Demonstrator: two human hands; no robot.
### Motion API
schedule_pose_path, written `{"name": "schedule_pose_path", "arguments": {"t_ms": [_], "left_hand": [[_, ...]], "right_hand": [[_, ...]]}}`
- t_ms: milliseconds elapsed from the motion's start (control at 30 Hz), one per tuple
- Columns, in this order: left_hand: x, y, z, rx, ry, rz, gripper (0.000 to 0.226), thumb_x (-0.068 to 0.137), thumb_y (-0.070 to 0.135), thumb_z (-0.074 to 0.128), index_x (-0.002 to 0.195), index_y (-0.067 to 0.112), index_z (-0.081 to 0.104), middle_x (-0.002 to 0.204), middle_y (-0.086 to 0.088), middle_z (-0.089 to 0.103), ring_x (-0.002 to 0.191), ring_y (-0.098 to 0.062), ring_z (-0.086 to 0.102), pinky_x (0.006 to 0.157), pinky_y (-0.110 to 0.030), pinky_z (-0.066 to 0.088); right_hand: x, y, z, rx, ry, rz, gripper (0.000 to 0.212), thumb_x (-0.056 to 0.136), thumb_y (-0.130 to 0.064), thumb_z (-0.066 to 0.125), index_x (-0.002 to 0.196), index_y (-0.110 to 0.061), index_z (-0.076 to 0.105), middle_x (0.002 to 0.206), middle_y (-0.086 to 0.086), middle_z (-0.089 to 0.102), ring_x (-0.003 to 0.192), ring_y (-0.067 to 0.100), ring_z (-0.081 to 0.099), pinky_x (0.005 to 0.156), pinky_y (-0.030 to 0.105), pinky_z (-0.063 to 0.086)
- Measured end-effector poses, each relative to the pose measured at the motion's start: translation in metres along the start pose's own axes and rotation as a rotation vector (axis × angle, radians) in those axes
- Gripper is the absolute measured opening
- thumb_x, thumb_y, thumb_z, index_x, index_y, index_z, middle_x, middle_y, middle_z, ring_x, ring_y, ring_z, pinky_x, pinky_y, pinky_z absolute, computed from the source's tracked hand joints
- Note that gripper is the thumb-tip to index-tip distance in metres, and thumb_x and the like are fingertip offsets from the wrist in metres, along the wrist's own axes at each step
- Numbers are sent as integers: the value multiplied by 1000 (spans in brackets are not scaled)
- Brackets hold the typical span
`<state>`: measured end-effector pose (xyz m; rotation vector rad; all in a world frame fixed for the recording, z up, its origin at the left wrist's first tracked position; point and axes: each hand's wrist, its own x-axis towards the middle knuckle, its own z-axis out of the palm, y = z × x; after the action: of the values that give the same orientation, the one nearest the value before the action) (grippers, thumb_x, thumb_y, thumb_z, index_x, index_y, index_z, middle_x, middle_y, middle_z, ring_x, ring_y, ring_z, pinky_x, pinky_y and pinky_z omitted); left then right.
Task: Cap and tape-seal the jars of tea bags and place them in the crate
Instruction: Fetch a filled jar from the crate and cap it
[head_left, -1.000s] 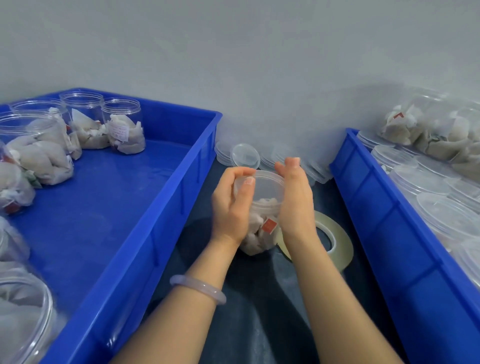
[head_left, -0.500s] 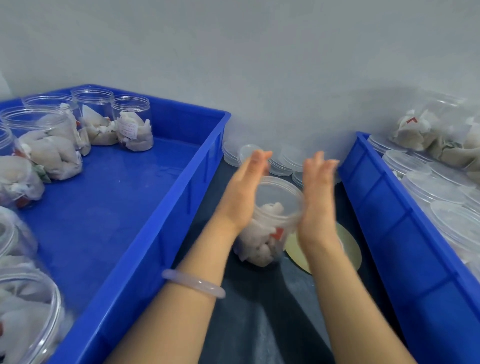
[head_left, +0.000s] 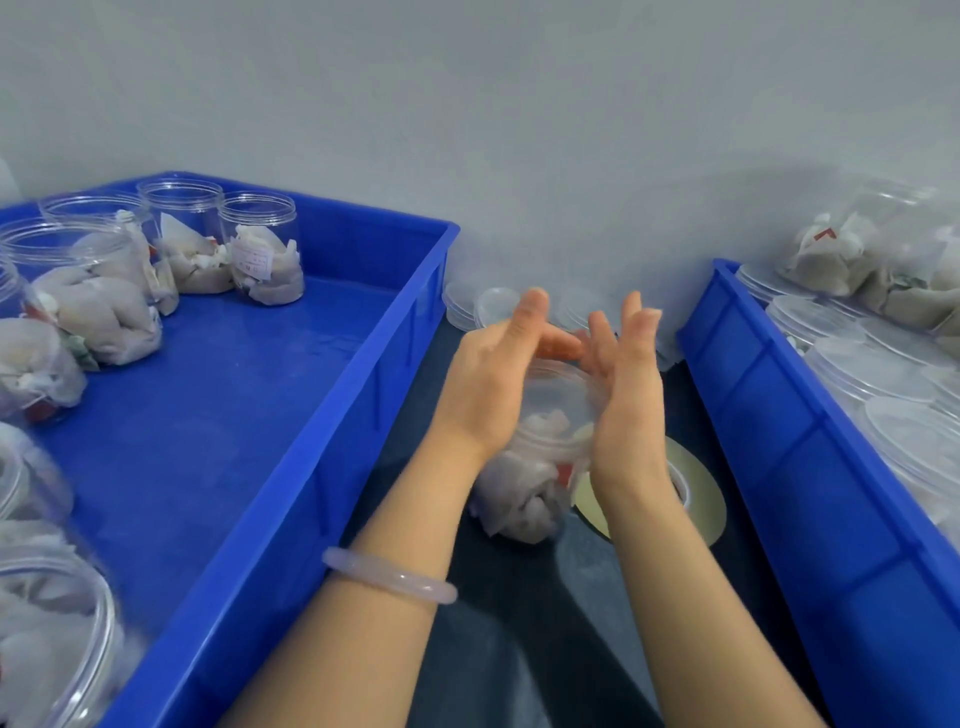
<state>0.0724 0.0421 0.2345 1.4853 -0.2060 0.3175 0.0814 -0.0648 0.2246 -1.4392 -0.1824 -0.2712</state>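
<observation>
One jar (head_left: 524, 478) of tea bags stands on the dark table (head_left: 519, 629), pressed between two hands. The left hand (head_left: 488, 384) and the right hand (head_left: 628, 395) lie flat against its upper sides, fingers straight and pointing up. Its top looks capped, though blur leaves that unsure. One tape roll (head_left: 706, 512) lies just right of the jar. Left of the jar, one blue crate (head_left: 332, 447) holds at least seven open jars (head_left: 260, 254). Right of the jar, a second crate (head_left: 779, 441) holds capped jars (head_left: 862, 364). Several loose lids (head_left: 493, 306) lie behind the jar. One bracelet (head_left: 389, 574) circles the left wrist.
</observation>
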Motion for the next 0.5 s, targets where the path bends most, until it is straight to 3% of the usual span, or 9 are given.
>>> {"name": "schedule_pose_path", "arguments": {"t_ms": [67, 133, 200, 267, 333, 400, 500], "left_hand": [[-2, -1, -2, -32, 19, -25, 65, 86, 67, 29, 96, 17, 69, 100, -2, 73, 100, -10, 66, 98, -28, 46], [0, -2, -6, -33, 13, -39, 64, 85, 68, 31, 101, 18, 67, 105, -5, 71, 105, -14, 64, 102, -38, 44], [-1, -3, -9, -12, -25, -19, 63, 86, 64, 33, 106, 14, 67, 103, -6, 72, 103, -15, 66, 100, -38, 46], [-1, -1, -11, -56, 44, -26, 65, 85, 67, 33, 114, 17, 63, 110, -7, 69, 107, -16, 64, 103, -43, 44], [1, -1, -11, -101, 62, -27, 60, 84, 67, 34, 113, 22, 60, 112, -7, 67, 108, -18, 63, 103, -44, 44], [0, 0, -7, -79, -11, -24, 54, 81, 63, 35, 110, 25, 60, 105, -7, 71, 105, -18, 65, 103, -43, 44], [2, -4, -8, -149, -8, -81, 59, 83, 70, 39, 116, 25, 57, 110, -8, 69, 109, -20, 63, 105, -46, 42]], "right_hand": [[-5, -4, 1, 53, -2, 27, 99, 70, -83, 38, 151, -29, 20, 154, -3, 32, 133, 6, 43, 104, 18, 34], [-5, -2, 1, 34, 2, 2, 103, 67, -84, 40, 150, -25, 24, 153, 1, 34, 135, 10, 40, 109, 24, 31], [-6, -3, 3, -39, -46, -7, 96, 74, -80, 39, 149, -21, 30, 152, 2, 36, 138, 11, 36, 115, 32, 27], [-4, 0, 2, 14, -26, 4, 87, 77, -76, 35, 149, -27, 27, 154, -5, 32, 139, 6, 32, 117, 32, 22], [-1, 1, -2, 42, 1, 8, 87, 77, -80, 32, 149, -33, 23, 154, -12, 28, 139, 1, 29, 113, 24, 21], [-2, -1, -3, -14, -28, 6, 79, 79, -78, 30, 147, -37, 26, 152, -16, 29, 137, -3, 31, 101, 12, 26], [3, -2, -8, -47, 4, -2, 60, 91, -62, 30, 143, -32, 36, 153, -5, 32, 128, -3, 39, 81, -4, 31]]}}
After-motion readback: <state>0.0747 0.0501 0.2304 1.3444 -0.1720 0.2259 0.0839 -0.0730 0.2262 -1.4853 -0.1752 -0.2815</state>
